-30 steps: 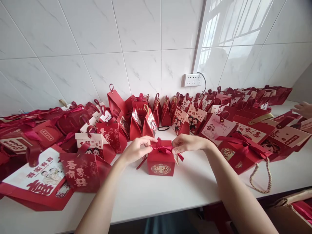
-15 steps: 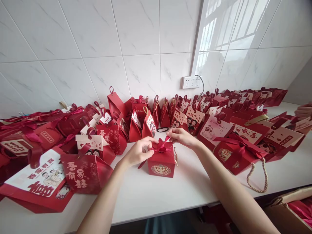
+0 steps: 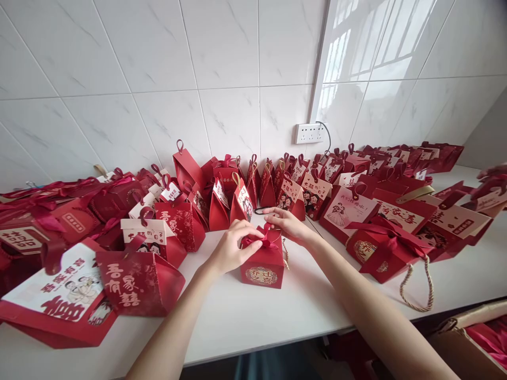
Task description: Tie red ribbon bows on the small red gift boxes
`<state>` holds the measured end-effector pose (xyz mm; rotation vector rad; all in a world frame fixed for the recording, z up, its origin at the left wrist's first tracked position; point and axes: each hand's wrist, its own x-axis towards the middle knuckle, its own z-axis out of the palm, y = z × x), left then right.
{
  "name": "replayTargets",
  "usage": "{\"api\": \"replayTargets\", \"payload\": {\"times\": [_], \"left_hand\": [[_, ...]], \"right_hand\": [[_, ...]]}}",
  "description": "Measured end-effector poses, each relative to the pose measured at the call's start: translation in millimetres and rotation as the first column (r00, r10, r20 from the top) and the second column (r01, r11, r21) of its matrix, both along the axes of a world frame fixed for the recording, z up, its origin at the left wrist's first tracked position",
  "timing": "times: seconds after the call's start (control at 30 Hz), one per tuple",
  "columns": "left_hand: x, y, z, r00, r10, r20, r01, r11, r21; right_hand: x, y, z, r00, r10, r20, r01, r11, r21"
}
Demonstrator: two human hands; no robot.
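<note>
The left hand (image 3: 235, 245) pinches the left side of a red bow (image 3: 269, 245) with its thumb and first finger. The right hand (image 3: 291, 224) pinches the bow too, up at the top and a little to the back, but its fingers hide part of the ribbon there. The bow sits on top of a small red box (image 3: 262, 277) with gold words on its front. The box stands upright on the white table (image 3: 309, 301), right in front of the person, between the two arms. A twisted cord (image 3: 285, 256) hangs at its right side. I think the step in hand is making the bow neat, since the loops are there but look a bit bunched up. The next move seems to call for small, soft pulls, the same on both sides, so that the knot stays tight and the box does not tip. Just past the right fingers lies a thin black ring (image 3: 259, 212). Other red boxes stand all around: one with white words (image 3: 134, 285) to the left, and one with its own bow (image 3: 390, 253) to the right, with a rope (image 3: 430, 287) looped on the table. More rows reach back to the tiled wall (image 3: 229, 47), where a white socket (image 3: 309, 133) hangs.
</note>
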<state>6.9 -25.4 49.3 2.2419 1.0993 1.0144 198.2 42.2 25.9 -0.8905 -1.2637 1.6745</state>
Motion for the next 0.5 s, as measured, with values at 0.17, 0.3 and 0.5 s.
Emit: {"api": "replayTargets", "payload": {"times": [0.17, 0.3, 0.5], "left_hand": [[-0.7, 0.6, -1.5, 1.0, 0.0, 0.005, 0.0, 1.0, -0.002], [-1.0, -0.2, 1.0, 1.0, -0.01, -0.018, 0.01, 0.999, -0.033], [-0.1, -0.5, 1.7, 1.0, -0.007, -0.021, 0.006, 0.999, -0.043]], "right_hand": [[0.0, 2.6, 1.4, 0.992, 0.035, -0.118, -0.042, 0.997, -0.065], [4.6, 2.3, 5.5, 0.986, 0.062, -0.156, -0.075, 0.994, -0.078], [9.6, 3.9, 5.0, 0.97, 0.089, -0.226, -0.107, 0.992, -0.067]]}}
